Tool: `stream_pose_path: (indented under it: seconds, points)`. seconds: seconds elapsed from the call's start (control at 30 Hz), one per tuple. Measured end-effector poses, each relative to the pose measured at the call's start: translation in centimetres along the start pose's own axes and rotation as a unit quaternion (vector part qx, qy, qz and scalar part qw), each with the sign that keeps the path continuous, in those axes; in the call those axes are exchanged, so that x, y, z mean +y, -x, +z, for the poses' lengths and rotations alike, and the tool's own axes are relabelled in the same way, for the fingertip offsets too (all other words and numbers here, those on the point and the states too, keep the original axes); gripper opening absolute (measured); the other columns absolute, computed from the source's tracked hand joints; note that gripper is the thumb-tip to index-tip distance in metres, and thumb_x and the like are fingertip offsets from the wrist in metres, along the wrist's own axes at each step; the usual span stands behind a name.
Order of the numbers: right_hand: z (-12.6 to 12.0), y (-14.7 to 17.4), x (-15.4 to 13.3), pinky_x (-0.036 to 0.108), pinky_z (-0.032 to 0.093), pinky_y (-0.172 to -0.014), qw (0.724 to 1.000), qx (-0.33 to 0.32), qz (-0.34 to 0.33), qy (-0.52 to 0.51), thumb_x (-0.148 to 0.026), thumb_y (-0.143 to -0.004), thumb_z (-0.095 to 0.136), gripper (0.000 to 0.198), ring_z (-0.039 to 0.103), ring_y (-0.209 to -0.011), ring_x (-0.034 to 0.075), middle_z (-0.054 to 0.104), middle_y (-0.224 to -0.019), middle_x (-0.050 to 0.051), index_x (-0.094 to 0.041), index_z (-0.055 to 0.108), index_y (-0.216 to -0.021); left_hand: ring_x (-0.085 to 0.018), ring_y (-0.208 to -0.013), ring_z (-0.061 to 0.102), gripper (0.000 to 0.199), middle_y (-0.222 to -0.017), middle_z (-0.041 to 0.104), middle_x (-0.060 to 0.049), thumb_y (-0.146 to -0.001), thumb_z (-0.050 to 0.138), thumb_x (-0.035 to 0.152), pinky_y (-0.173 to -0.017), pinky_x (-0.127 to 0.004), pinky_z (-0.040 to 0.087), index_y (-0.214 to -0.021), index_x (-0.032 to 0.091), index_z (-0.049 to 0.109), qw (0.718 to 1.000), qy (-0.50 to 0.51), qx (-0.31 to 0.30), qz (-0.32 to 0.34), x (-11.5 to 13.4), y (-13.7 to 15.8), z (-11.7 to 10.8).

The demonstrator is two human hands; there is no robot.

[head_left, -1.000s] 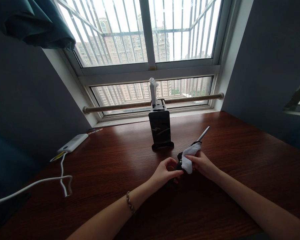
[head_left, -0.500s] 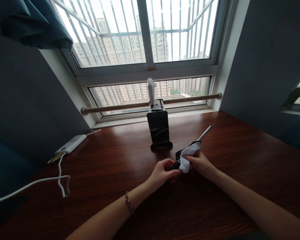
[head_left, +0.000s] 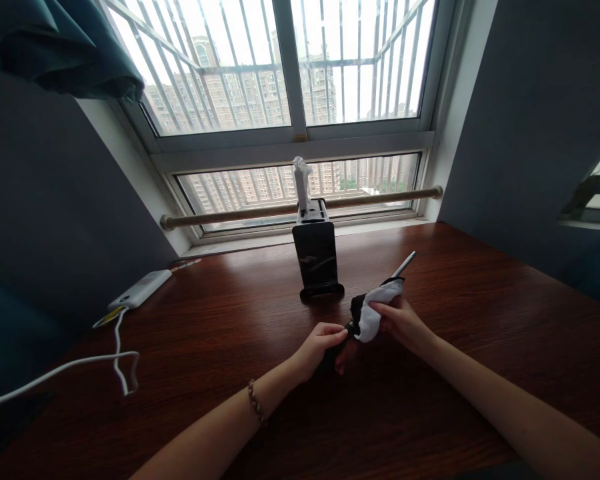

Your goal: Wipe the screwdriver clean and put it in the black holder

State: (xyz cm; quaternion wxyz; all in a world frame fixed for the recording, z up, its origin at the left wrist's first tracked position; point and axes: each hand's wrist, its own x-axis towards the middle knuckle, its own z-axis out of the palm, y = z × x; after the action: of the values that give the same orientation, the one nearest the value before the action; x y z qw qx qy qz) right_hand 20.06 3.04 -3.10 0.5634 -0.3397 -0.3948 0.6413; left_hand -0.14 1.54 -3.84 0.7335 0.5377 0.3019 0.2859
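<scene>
My left hand (head_left: 323,348) is closed around the dark handle (head_left: 349,329) of a long, thin tool; its kind I cannot make out. A pale, straight shaft (head_left: 404,264) sticks out at the far end, pointing up and to the right. Between them, a white cloth with black parts (head_left: 375,312) lies around the tool. My right hand (head_left: 403,321) pinches this cloth from the right, thumb on its white face. The cloth hides the tool's middle. Both hands are above the front middle of the brown wooden table (head_left: 220,313).
Behind my hands stands a black stand-like holder (head_left: 316,257) with a tissue (head_left: 301,183) rising from its top. A white power strip (head_left: 143,288) and white cable (head_left: 80,360) lie on the left. A rail (head_left: 260,212) crosses the window at the back.
My left hand has shifted slightly left and down, wrapping more fully around the dark handle. The pale shaft shows a little less beyond the cloth. My right hand keeps its hold on the cloth.
</scene>
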Motion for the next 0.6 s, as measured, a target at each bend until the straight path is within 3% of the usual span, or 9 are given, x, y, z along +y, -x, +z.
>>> stream_pose_path:
  seconds: [0.17, 0.4, 0.6]
  points:
    - [-1.7, -1.8, -2.6, 0.016, 0.036, -0.041, 0.992, 0.089, -0.074, -0.056, -0.026, -0.057, 0.081, 0.03, 0.048, -0.05, 0.006, 0.057, -0.066, -0.003, -0.016, 0.059, -0.076, -0.01, -0.036, 0.048, 0.031, -0.042, 0.047, 0.003, -0.079, 0.057, 0.041, -0.039, -0.021, 0.037, -0.075, 0.01, 0.059, 1.0, 0.015, -0.002, -0.008, -0.1, -0.1, -0.2]
    - [-6.2, -4.1, -4.8, 0.016, 0.041, -0.043, 0.959, 0.224, -0.146, -0.092, -0.026, -0.057, 0.079, 0.03, 0.049, -0.05, 0.006, 0.056, -0.062, -0.006, -0.018, 0.057, -0.075, -0.014, -0.039, 0.054, 0.033, -0.043, 0.05, 0.0, -0.079, 0.057, 0.039, -0.045, -0.025, 0.043, -0.078, 0.007, 0.063, 0.998, 0.018, -0.043, -0.045, 0.8, 0.2, -0.1]
    - [-7.7, -4.9, -4.9, 0.022, 0.051, -0.056, 0.962, 0.221, -0.132, -0.087, -0.026, -0.057, 0.079, 0.03, 0.061, -0.068, 0.013, 0.065, -0.08, 0.001, -0.017, 0.059, -0.078, -0.023, -0.052, 0.064, 0.044, -0.047, 0.06, -0.007, -0.078, 0.055, 0.048, -0.056, -0.032, 0.047, -0.079, 0.005, 0.066, 0.991, 0.077, -0.095, -0.055, 2.5, 0.8, 0.0]
